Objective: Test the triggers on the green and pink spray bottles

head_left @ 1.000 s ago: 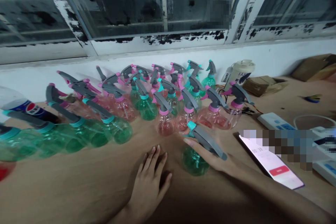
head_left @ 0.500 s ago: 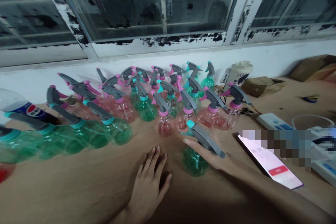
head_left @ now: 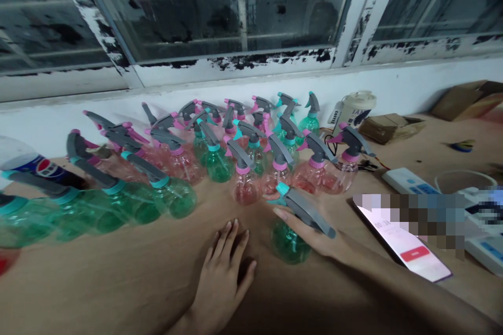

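A green spray bottle (head_left: pixel 290 242) with a grey trigger head and teal collar stands on the wooden table (head_left: pixel 98 277), apart from the others. My right hand (head_left: pixel 314 233) is wrapped round it just under the trigger head. My left hand (head_left: pixel 222 277) lies flat on the table to the bottle's left, fingers stretched out and holding nothing. Behind both hands stands a crowd of several pink and green spray bottles (head_left: pixel 247 162) with grey triggers.
A phone (head_left: pixel 404 246) with a lit screen lies right of my right arm. White power strips (head_left: pixel 408 180) and a white bowl (head_left: pixel 463 180) sit further right. A cream jug (head_left: pixel 353 107), cardboard pieces (head_left: pixel 389 125) and a cola bottle (head_left: pixel 35 165) stand along the wall.
The view has shifted slightly; both hands and the held bottle stay where they were.
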Demonstrator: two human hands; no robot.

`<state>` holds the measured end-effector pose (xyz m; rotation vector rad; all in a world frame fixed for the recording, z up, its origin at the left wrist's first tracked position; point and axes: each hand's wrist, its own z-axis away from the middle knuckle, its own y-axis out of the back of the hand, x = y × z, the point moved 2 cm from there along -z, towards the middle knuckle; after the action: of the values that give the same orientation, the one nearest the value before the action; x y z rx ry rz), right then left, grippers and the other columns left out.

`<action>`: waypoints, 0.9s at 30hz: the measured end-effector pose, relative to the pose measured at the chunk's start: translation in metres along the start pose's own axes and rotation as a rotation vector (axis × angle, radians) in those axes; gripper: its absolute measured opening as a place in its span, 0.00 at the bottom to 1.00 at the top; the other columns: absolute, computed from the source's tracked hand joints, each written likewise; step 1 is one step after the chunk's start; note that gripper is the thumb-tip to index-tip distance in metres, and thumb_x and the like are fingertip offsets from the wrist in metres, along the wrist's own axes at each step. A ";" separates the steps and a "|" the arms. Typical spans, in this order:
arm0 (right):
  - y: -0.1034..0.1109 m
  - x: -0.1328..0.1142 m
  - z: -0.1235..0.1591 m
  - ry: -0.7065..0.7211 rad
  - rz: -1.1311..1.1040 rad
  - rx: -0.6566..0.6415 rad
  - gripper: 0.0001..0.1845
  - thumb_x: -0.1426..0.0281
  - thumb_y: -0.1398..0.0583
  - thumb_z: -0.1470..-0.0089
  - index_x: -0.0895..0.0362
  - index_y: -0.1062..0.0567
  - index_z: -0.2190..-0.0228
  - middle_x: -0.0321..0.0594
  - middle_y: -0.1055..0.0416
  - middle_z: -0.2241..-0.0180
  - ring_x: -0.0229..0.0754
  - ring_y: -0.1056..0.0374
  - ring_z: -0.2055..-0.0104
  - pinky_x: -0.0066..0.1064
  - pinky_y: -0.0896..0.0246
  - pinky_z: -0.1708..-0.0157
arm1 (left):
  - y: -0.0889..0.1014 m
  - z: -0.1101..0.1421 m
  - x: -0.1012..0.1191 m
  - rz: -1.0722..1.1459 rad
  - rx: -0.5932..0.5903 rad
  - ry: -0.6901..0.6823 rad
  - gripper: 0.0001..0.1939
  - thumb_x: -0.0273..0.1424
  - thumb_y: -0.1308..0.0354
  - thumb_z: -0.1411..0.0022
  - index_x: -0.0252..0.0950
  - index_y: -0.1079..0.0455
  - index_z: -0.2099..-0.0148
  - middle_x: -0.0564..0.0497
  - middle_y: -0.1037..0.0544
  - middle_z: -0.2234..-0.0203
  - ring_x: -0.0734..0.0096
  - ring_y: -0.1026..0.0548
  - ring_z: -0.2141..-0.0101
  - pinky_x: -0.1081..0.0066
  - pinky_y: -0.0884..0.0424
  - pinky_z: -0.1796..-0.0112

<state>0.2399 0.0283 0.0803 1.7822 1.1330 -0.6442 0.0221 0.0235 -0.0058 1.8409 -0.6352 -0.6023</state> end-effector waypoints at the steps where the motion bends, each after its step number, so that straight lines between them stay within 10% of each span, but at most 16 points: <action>1: 0.001 -0.003 -0.001 0.011 0.016 -0.014 0.08 0.66 0.43 0.45 0.53 0.27 0.73 0.36 0.31 0.76 0.40 0.33 0.74 0.35 0.35 0.72 | 0.001 0.000 0.000 -0.001 0.001 -0.001 0.25 0.39 0.49 0.37 0.35 0.39 0.41 0.41 0.40 0.40 0.54 0.41 0.41 0.55 0.35 0.48; 27: 0.001 0.001 0.003 0.039 -0.008 0.002 0.15 0.53 0.42 0.49 0.52 0.29 0.74 0.34 0.38 0.80 0.39 0.39 0.78 0.33 0.38 0.78 | 0.001 -0.001 0.001 0.005 0.000 0.013 0.24 0.39 0.50 0.37 0.35 0.39 0.41 0.41 0.40 0.40 0.54 0.40 0.41 0.56 0.35 0.49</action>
<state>0.2417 0.0256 0.0784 1.7993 1.1662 -0.6179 0.0234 0.0232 -0.0042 1.8414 -0.6307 -0.5864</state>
